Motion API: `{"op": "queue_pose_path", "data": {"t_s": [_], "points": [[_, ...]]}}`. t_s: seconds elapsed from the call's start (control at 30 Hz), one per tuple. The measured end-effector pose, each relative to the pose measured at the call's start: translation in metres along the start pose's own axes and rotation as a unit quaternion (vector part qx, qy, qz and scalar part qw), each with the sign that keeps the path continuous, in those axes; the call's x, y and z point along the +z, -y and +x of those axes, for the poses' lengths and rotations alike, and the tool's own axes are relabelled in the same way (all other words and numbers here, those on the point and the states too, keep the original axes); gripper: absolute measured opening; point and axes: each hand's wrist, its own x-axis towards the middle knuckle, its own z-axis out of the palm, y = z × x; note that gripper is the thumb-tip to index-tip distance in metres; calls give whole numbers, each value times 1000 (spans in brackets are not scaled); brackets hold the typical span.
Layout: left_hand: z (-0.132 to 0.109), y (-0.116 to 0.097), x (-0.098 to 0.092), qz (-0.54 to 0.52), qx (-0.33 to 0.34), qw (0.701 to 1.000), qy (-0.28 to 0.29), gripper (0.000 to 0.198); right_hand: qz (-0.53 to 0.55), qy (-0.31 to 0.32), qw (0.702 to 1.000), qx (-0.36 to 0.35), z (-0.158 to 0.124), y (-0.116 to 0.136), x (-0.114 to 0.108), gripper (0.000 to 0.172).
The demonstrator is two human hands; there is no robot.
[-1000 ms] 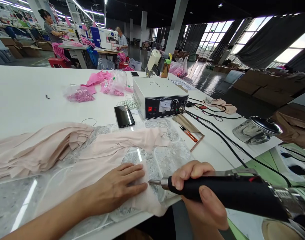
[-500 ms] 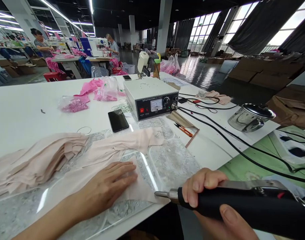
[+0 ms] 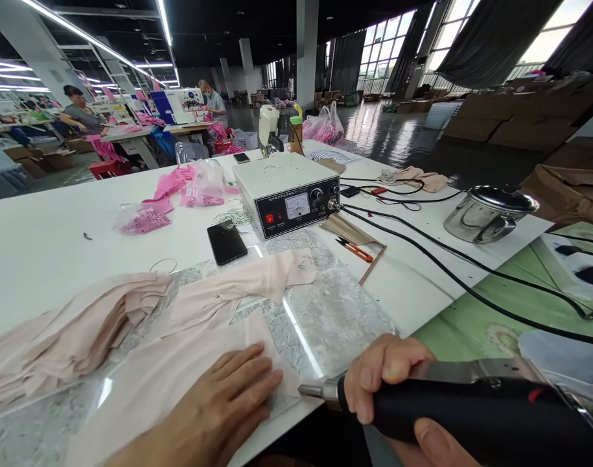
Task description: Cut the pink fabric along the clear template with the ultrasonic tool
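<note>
My left hand (image 3: 228,405) lies flat with fingers stretched over a pale pink fabric piece (image 3: 179,357), pressing it onto the clear-covered grey mat (image 3: 345,311). In my right hand (image 3: 391,363) is a black handheld ultrasonic welder (image 3: 452,405) with a pointed metal tip. The tip touches or nearly touches the fabric's right corner, close to the table's front edge. Just beyond my left hand, another crumpled pale pink piece (image 3: 247,279) lies across the mat. A layered stack of the same fabric (image 3: 92,318) rests at the left.
A control box (image 3: 296,204) with a dial stands mid-table, with black cables (image 3: 437,263) running right. Around it are a phone (image 3: 227,242), orange thread snips (image 3: 355,249), bagged pink pieces (image 3: 143,219) and a lidded steel mug (image 3: 488,214). Two people work at sewing machines behind.
My left hand has slid right and nearer to me, closer to the tip. The near fabric piece has shifted with it. The welder stays at the fabric's corner; the view has shifted slightly.
</note>
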Motion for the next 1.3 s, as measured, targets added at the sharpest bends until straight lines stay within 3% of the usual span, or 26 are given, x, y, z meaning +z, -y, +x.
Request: {"op": "queue_pose_path", "data": {"t_s": [0.17,0.5,0.9,1.3], "points": [[4,-2,2,21,-4,1000,-21,35,29,70,997,17,-1,-5,-6,18],[2,-9,21,14,-37,996,-85,32,29,94,995,18,2,-3,-12,20],[-1,-7,20,32,-37,996,-72,34,-19,89,996,18,6,5,-7,19],[1,-9,21,9,-42,997,-66,33,52,70,994,-57,31,-30,18,17]]}}
